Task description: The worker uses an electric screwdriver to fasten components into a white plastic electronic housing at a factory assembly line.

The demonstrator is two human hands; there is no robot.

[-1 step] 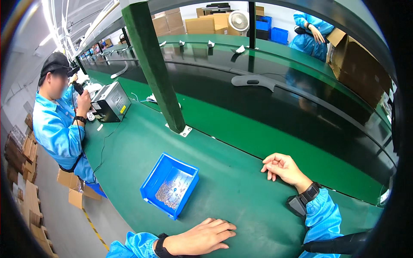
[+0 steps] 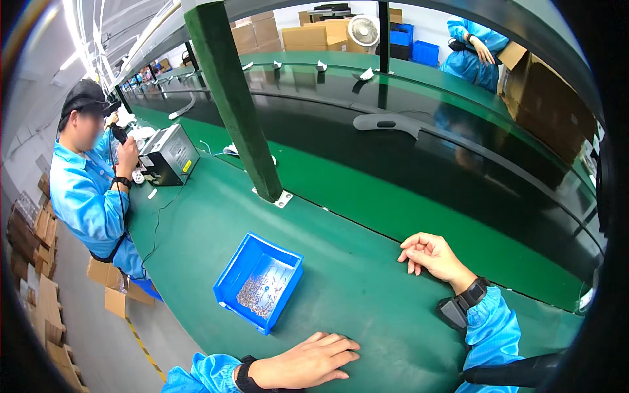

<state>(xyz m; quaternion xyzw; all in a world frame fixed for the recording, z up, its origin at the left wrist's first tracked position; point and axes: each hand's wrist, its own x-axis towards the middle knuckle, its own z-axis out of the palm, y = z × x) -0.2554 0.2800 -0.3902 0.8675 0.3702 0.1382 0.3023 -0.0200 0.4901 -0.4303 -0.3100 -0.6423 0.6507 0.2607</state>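
My left hand [image 2: 306, 361] lies palm down on the green tabletop [image 2: 367, 321], fingers stretched out and holding nothing. It is just to the right of the near corner of a blue plastic bin [image 2: 285, 296]. Many small metal pieces [image 2: 255, 296], apparently screws, are heaped toward the bin's near left side and scattered elsewhere on its floor. Farther right, my right hand [image 2: 429, 257] rests by the table's far edge. Its fingers are loosely bent, apart from one another, with nothing visible in them.
A green post [image 2: 236, 105] rises from the table's far edge. Beyond runs a dark conveyor belt [image 2: 314, 141] carrying a grey curved part [image 2: 386, 123]. At left, a co-worker [image 2: 92, 190] stands by a metal box-shaped device [image 2: 171, 154] with a cable. A black rod-like object [image 2: 511, 372] lies beside my right sleeve.
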